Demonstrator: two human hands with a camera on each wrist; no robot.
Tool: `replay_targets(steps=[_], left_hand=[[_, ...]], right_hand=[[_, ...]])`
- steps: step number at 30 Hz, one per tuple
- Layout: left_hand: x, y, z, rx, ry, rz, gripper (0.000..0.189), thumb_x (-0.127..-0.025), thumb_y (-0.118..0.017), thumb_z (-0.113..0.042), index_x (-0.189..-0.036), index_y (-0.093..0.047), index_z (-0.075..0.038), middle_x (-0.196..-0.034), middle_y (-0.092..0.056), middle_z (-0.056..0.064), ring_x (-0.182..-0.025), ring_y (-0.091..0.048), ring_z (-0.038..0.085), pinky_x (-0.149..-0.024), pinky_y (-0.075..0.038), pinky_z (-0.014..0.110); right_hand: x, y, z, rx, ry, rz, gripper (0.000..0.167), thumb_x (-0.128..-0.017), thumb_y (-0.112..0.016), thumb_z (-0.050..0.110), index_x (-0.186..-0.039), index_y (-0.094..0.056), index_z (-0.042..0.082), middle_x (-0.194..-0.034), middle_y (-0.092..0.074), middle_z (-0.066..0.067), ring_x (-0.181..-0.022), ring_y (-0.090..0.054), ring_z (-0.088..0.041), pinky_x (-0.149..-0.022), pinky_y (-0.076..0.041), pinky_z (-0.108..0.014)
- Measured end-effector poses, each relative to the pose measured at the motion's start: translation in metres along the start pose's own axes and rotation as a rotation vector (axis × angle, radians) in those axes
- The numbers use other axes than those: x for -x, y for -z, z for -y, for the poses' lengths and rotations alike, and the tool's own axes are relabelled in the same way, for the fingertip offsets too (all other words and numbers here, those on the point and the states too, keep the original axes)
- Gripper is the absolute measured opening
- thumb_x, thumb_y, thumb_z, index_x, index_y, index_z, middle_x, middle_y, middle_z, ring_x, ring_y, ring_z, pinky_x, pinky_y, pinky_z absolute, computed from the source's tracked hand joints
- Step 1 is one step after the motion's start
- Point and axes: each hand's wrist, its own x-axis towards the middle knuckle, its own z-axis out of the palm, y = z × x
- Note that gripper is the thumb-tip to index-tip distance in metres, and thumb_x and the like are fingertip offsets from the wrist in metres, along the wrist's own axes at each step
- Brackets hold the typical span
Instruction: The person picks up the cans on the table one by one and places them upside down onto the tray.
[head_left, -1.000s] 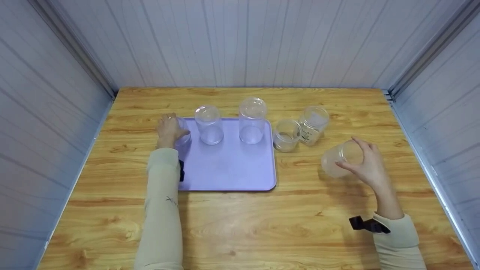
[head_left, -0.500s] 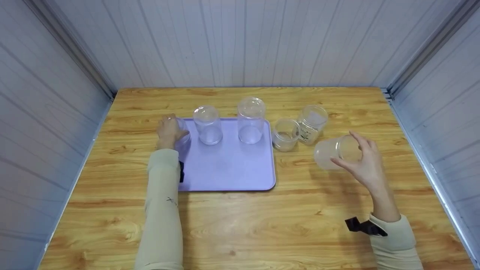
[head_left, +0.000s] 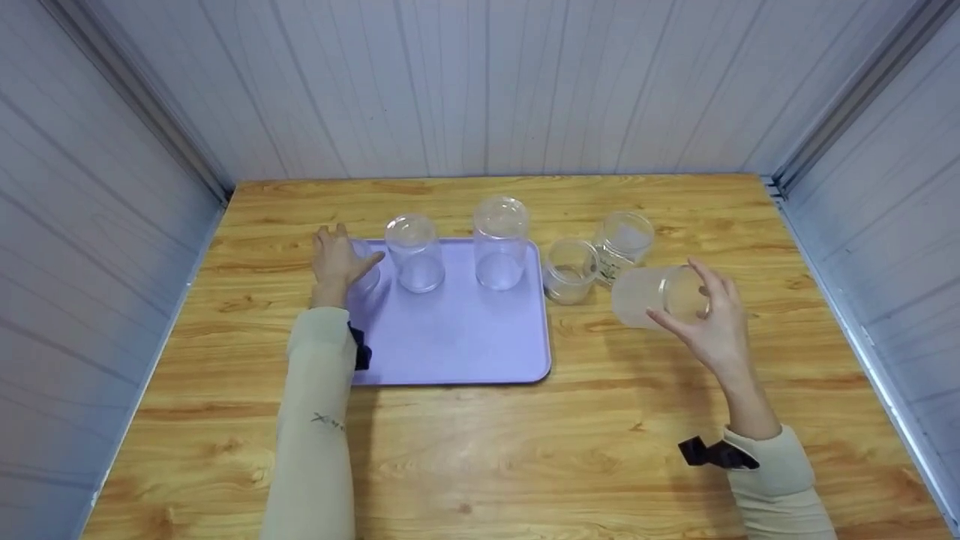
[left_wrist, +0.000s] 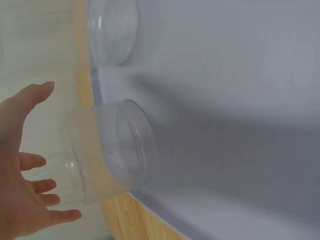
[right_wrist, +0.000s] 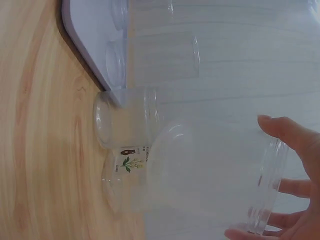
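Note:
My left hand (head_left: 335,261) is beside a clear plastic jar (head_left: 367,276) at the back left corner of the purple tray (head_left: 457,345). In the left wrist view its fingers and thumb are spread, apart from the jar (left_wrist: 117,150). My right hand (head_left: 716,322) grips a cloudy plastic jar (head_left: 637,298) around its ringed end, thumb on one side and fingers on the other. That jar is tipped sideways above the table, its base toward the tray. Two taller clear jars stand upside down on the tray, a middle one (head_left: 420,259) and the tallest (head_left: 501,244).
Right of the tray, a short clear jar (head_left: 571,277) stands on the wooden table (head_left: 480,457). A taller jar (head_left: 626,241) with a printed plant label (right_wrist: 132,160) is close beside it. Pale panel walls (head_left: 480,90) enclose the table's back and sides.
My left hand has let go of the jar at the tray's corner, and its fingers have spread. My right hand has carried the cloudy jar leftward and slightly up, tipping it further onto its side.

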Motion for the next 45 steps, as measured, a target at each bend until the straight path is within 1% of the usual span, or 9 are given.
replay_targets(steps=[8, 13, 16, 22, 26, 33, 34, 40, 45], left_hand=[[0.013, 0.004, -0.008, 0.095, -0.021, -0.064, 0.085, -0.078, -0.062, -0.041, -0.138, -0.021, 0.003, -0.138, -0.015, 0.029, -0.128, -0.013, 0.04, -0.094, -0.024, 0.059], [0.02, 0.01, -0.01, 0.145, -0.049, -0.133, 0.079, -0.078, -0.063, -0.032, -0.136, -0.024, 0.004, -0.136, -0.018, 0.03, -0.126, -0.016, 0.04, -0.094, -0.024, 0.058], [0.024, 0.012, -0.012, 0.187, -0.053, -0.195, 0.074, -0.078, -0.065, -0.027, -0.134, -0.029, 0.006, -0.133, -0.023, 0.031, -0.124, -0.022, 0.041, -0.094, -0.026, 0.057], [0.036, 0.013, -0.021, 0.312, -0.065, -0.373, 0.062, -0.077, -0.065, -0.019, -0.127, -0.039, 0.006, -0.124, -0.037, 0.025, -0.117, -0.034, 0.037, -0.094, -0.03, 0.048], [0.045, 0.011, -0.031, 0.392, -0.095, -0.44, 0.056, -0.076, -0.066, -0.015, -0.124, -0.043, 0.004, -0.123, -0.04, 0.022, -0.115, -0.038, 0.035, -0.095, -0.031, 0.043], [0.063, 0.006, -0.048, 0.497, -0.169, -0.507, 0.048, -0.077, -0.066, -0.013, -0.119, -0.049, 0.003, -0.123, -0.042, 0.017, -0.114, -0.039, 0.03, -0.094, -0.033, 0.04], [0.065, 0.005, -0.051, 0.511, -0.185, -0.516, 0.048, -0.077, -0.065, -0.013, -0.119, -0.05, 0.003, -0.122, -0.043, 0.017, -0.114, -0.039, 0.029, -0.094, -0.033, 0.039], [0.077, 0.001, -0.064, 0.581, -0.274, -0.552, 0.044, -0.077, -0.065, -0.011, -0.116, -0.052, 0.005, -0.118, -0.046, 0.017, -0.112, -0.042, 0.029, -0.096, -0.032, 0.035], [0.089, -0.005, -0.072, 0.633, -0.327, -0.566, 0.044, -0.075, -0.065, -0.007, -0.116, -0.053, 0.006, -0.115, -0.048, 0.017, -0.109, -0.044, 0.028, -0.096, -0.032, 0.033]], right_hand=[[-0.001, -0.015, -0.004, -0.12, 0.019, -0.029, 0.081, -0.065, -0.079, 0.024, -0.133, -0.038, 0.01, -0.125, -0.038, -0.017, -0.102, -0.041, -0.032, -0.077, -0.044, -0.049], [-0.002, -0.024, -0.006, -0.204, 0.039, -0.034, 0.081, -0.066, -0.079, 0.018, -0.135, -0.036, 0.012, -0.126, -0.038, -0.016, -0.106, -0.041, -0.034, -0.078, -0.045, -0.051], [-0.003, -0.03, -0.008, -0.239, 0.039, -0.038, 0.082, -0.065, -0.079, 0.017, -0.135, -0.035, 0.01, -0.126, -0.039, -0.016, -0.106, -0.041, -0.036, -0.078, -0.044, -0.051], [-0.002, -0.045, -0.014, -0.353, 0.038, -0.054, 0.081, -0.065, -0.079, 0.021, -0.134, -0.038, 0.015, -0.126, -0.039, -0.013, -0.107, -0.042, -0.031, -0.078, -0.045, -0.044], [-0.002, -0.055, -0.014, -0.419, 0.047, -0.054, 0.079, -0.066, -0.079, 0.023, -0.134, -0.038, 0.018, -0.126, -0.039, -0.012, -0.107, -0.042, -0.032, -0.078, -0.045, -0.046], [-0.001, -0.068, -0.011, -0.551, 0.057, -0.036, 0.079, -0.067, -0.077, 0.012, -0.134, -0.036, 0.012, -0.126, -0.038, -0.009, -0.11, -0.041, -0.029, -0.082, -0.045, -0.039], [0.0, -0.067, -0.006, -0.546, 0.047, -0.036, 0.079, -0.068, -0.076, 0.011, -0.135, -0.035, 0.012, -0.126, -0.038, -0.008, -0.11, -0.041, -0.03, -0.083, -0.045, -0.04], [0.002, -0.071, 0.004, -0.627, 0.014, -0.04, 0.077, -0.069, -0.072, -0.003, -0.135, -0.034, 0.005, -0.125, -0.039, -0.007, -0.108, -0.043, -0.023, -0.083, -0.045, -0.029], [0.006, -0.074, 0.021, -0.67, 0.035, -0.023, 0.075, -0.069, -0.069, -0.009, -0.133, -0.031, -0.003, -0.123, -0.038, -0.014, -0.106, -0.043, -0.03, -0.08, -0.047, -0.027]])
